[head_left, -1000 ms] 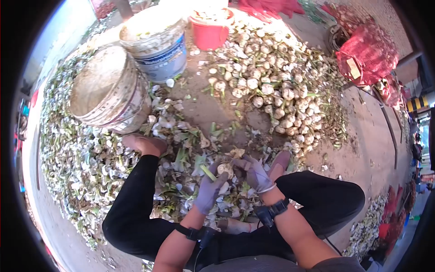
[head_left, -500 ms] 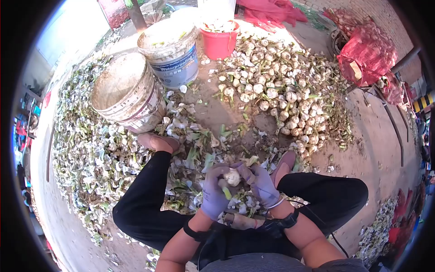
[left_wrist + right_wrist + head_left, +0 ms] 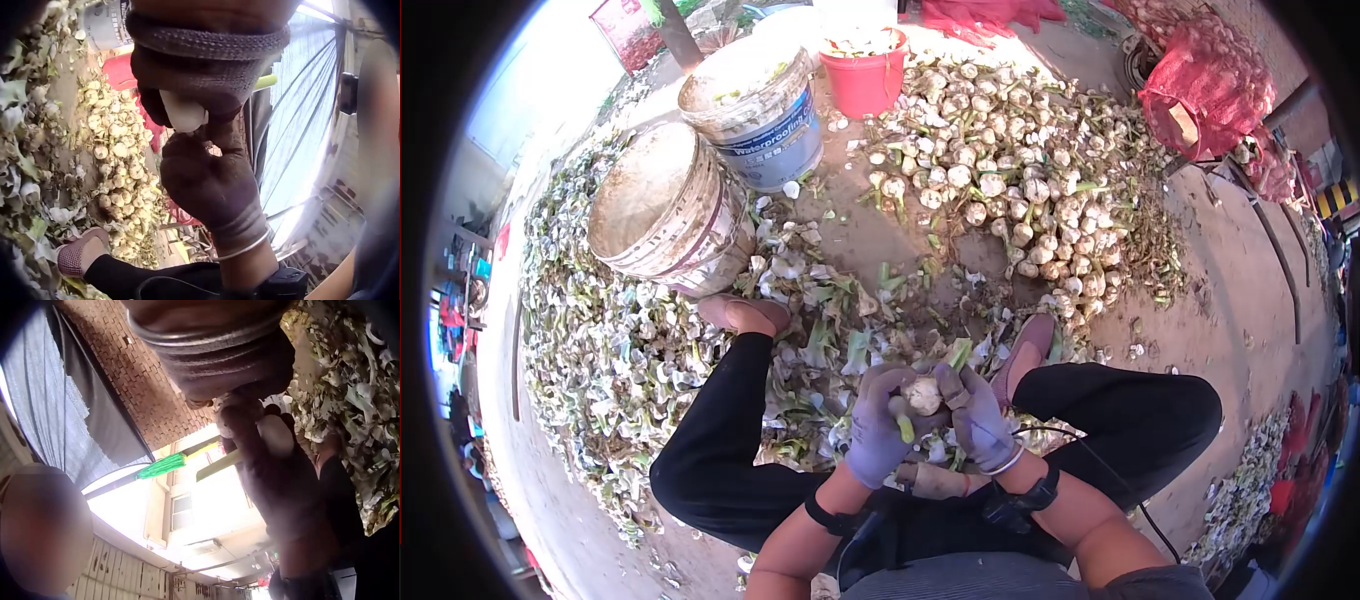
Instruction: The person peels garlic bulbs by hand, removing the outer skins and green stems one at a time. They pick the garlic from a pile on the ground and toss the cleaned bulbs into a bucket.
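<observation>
Left of the red bucket [image 3: 863, 85] I see husks and leaves [image 3: 605, 345] strewn thickly, so plenty looks stripped already. Toward the person from the bucket, the hands are together: the left hand [image 3: 875, 435] grips a pale garlic bulb [image 3: 922, 396], a green stalk [image 3: 906, 428] poking out, and the right hand [image 3: 982, 425] pinches in from the other side, the bulb between them. Right of the bucket, a big heap of bulbs [image 3: 1036, 190] looks undone.
</observation>
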`<act>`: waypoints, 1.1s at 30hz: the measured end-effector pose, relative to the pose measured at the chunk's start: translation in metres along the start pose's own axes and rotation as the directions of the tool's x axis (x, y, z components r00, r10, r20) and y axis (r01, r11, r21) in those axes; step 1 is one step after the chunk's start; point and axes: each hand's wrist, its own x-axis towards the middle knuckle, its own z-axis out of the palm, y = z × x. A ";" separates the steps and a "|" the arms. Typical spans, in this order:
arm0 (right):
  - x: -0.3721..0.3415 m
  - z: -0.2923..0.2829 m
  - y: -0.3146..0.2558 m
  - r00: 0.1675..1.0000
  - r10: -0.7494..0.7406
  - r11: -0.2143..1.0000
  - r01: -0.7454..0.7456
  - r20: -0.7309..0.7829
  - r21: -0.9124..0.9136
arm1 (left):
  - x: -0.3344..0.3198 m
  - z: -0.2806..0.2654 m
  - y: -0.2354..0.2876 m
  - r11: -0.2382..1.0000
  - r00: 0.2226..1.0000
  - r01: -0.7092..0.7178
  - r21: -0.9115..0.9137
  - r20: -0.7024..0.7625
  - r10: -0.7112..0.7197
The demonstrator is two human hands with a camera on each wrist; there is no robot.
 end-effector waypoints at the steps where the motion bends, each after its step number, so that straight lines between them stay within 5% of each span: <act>1: 0.004 -0.007 0.007 1.000 0.012 1.000 -0.013 0.011 0.022 | 0.006 -0.002 0.007 0.988 0.997 -0.076 0.135 0.017 0.074; 3: 0.018 -0.034 0.025 0.997 0.063 0.997 -0.061 0.036 -0.053 | 0.009 -0.003 0.006 0.952 0.989 -0.147 0.267 0.045 0.140; 4: 0.021 -0.041 0.027 0.992 0.109 0.986 -0.100 0.059 -0.136 | 0.007 -0.002 0.000 0.987 0.991 0.131 -0.094 0.038 -0.128; 5: 0.022 -0.046 0.029 0.992 0.111 0.986 -0.102 0.058 -0.135 | 0.007 -0.001 -0.004 0.815 0.921 0.386 -0.431 0.126 -0.370; 6: 0.023 -0.046 0.027 0.996 0.089 0.974 -0.080 0.033 -0.210 | 0.008 0.001 -0.006 0.815 0.920 0.388 -0.431 0.127 -0.371; 8: 0.023 -0.042 0.025 0.997 0.074 0.957 -0.069 0.008 -0.283 | 0.008 0.005 -0.008 0.913 0.954 0.297 -0.280 0.049 -0.295; 9: 0.021 -0.027 0.013 0.999 0.033 0.985 -0.027 0.032 -0.172 | 0.011 0.003 -0.008 0.911 0.953 0.301 -0.280 0.052 -0.299; 10: 0.018 -0.017 0.007 0.999 -0.010 0.998 0.012 0.047 -0.057 | 0.015 -0.001 -0.005 0.998 0.998 0.058 0.017 0.031 -0.058; 11: 0.018 -0.011 0.008 0.999 -0.004 0.999 0.006 0.039 -0.054 | 0.017 -0.003 -0.004 0.930 0.979 -0.200 0.307 0.088 0.182; 12: 0.018 -0.006 0.009 1.000 -0.016 1.000 0.015 -0.020 -0.017 | 0.014 -0.003 -0.006 0.932 0.980 -0.197 0.305 0.093 0.177; 14: 0.023 -0.014 0.014 0.997 -0.027 0.999 0.029 -0.076 0.018 | 0.009 -0.001 -0.012 0.993 0.998 -0.028 0.118 0.050 0.022; 15: 0.029 -0.033 0.022 1.000 0.022 0.987 -0.023 -0.003 -0.157 | 0.008 -0.002 -0.011 0.993 0.999 -0.026 0.119 0.051 0.020; 16: 0.032 -0.041 0.021 0.995 0.084 0.942 -0.059 0.060 -0.329 | 0.008 -0.003 -0.010 0.965 0.983 0.182 -0.190 0.054 -0.175; 17: 0.030 -0.047 0.019 0.994 0.087 0.943 -0.063 0.060 -0.327 | 0.007 -0.004 -0.008 0.801 0.928 0.366 -0.474 0.118 -0.354; 20: 0.024 -0.038 -0.005 0.981 0.155 0.902 -0.094 0.113 -0.422 | 0.008 -0.003 -0.004 0.835 0.924 0.381 -0.397 0.127 -0.361; 21: 0.023 -0.035 -0.007 0.978 0.190 0.933 -0.152 0.086 -0.327 | 0.012 -0.006 -0.002 0.836 0.925 0.379 -0.397 0.126 -0.360; 22: 0.021 -0.032 -0.009 0.972 0.228 0.952 -0.209 0.063 -0.226 | 0.016 -0.012 0.000 0.999 0.998 0.044 0.011 0.052 -0.045; 23: 0.019 -0.029 -0.011 0.971 0.229 0.952 -0.209 0.064 -0.223 | 0.018 -0.015 0.001 0.856 0.954 -0.301 0.420 0.122 0.276; 24: 0.016 -0.027 -0.014 0.969 0.235 0.950 -0.212 0.079 -0.228 | 0.015 -0.015 0.000 0.855 0.953 -0.303 0.421 0.123 0.277; 26: 0.016 -0.027 -0.013 0.966 0.239 0.949 -0.210 0.100 -0.236 | 0.006 -0.014 -0.004 0.996 0.996 0.055 0.074 0.072 -0.060; 27: 0.016 -0.031 -0.008 0.975 0.100 0.946 -0.033 0.196 -0.322 | 0.005 -0.019 -0.004 0.996 0.996 0.052 0.078 0.072 -0.057; 28: 0.017 -0.036 -0.005 0.953 -0.028 0.910 0.149 0.301 -0.386 | 0.004 -0.026 -0.004 0.931 0.939 0.327 -0.162 0.171 -0.299; 29: 0.021 -0.048 -0.010 0.942 0.017 0.615 0.254 0.334 -0.746 | 0.000 -0.027 -0.010 0.849 0.886 0.454 -0.272 0.241 -0.396; 30: 0.021 -0.044 -0.009 0.939 0.023 0.614 0.257 0.342 -0.746 | -0.003 -0.028 -0.014 0.736 0.818 0.573 -0.362 0.307 -0.486; 32: 0.024 -0.033 -0.009 0.965 -0.171 0.612 0.263 0.200 -0.746 | -0.004 -0.014 -0.020 0.765 0.842 0.539 -0.351 0.222 -0.491; 33: 0.026 -0.033 -0.003 0.908 -0.331 0.570 0.409 0.257 -0.712 | 0.006 -0.005 -0.001 0.736 0.837 0.534 -0.416 0.135 -0.531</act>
